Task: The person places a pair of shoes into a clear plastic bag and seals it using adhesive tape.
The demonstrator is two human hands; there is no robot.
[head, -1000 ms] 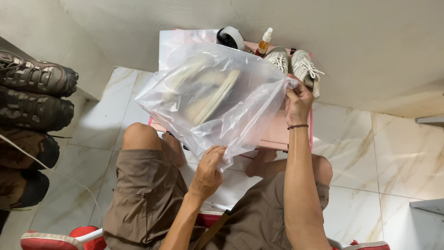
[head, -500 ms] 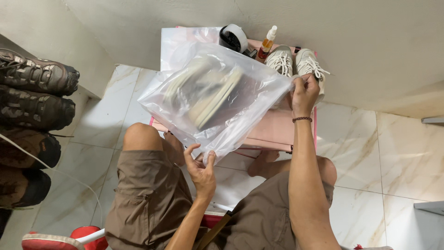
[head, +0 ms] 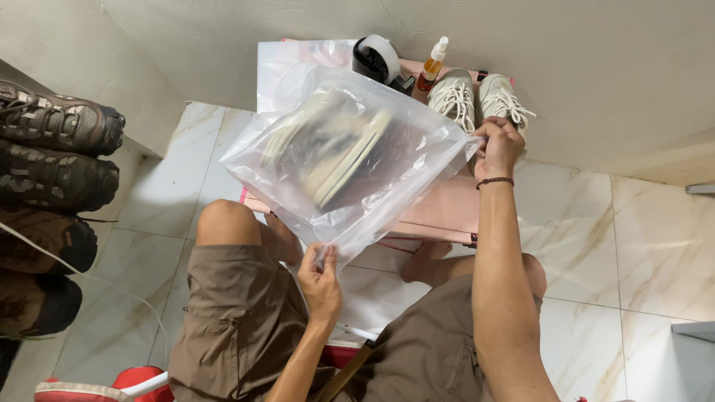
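Since half a second ago, left hand (head: 320,279) has closed its fingers on the near corner of the clear bag (head: 350,160) with shoes inside; right hand (head: 497,145) pinches the far corner. I see it stretched taut above the pink desk's (head: 439,212) near edge.

Both hands (head: 497,146) pinching clear bag (head: 387,160), shoe (head: 328,145) inside

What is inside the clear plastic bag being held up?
The bag holds what looks like a pair of shoes, pale soles showing. The cloudy plastic blurs their uppers. The left hand grips the bag's near corner, the right hand its far corner.
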